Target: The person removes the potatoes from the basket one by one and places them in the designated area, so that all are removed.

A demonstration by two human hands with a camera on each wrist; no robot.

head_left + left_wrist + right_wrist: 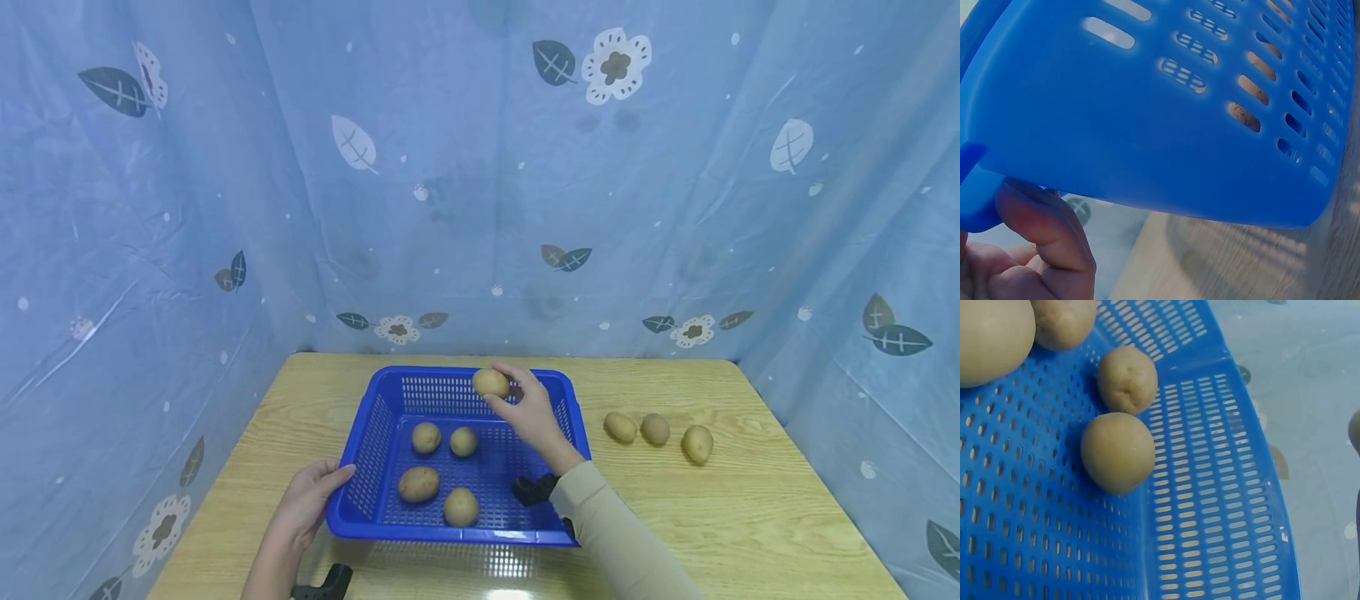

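Note:
A blue plastic basket with slotted walls stands tilted toward me on the wooden table. My left hand grips its left rim, thumb over the top edge; the left wrist view shows curled fingers under the rim. Over the back part of the basket, my right hand pinches a potato between thumb and fingers. Several other potatoes lie on the basket floor, among them a larger oval potato and a rounder potato. From the right wrist, two potatoes show close together, one potato nearest the slotted wall.
To the right of the basket, three potatoes sit on the table: an oval potato, a small darker potato and a paler potato. A blue patterned curtain encloses the back and both sides.

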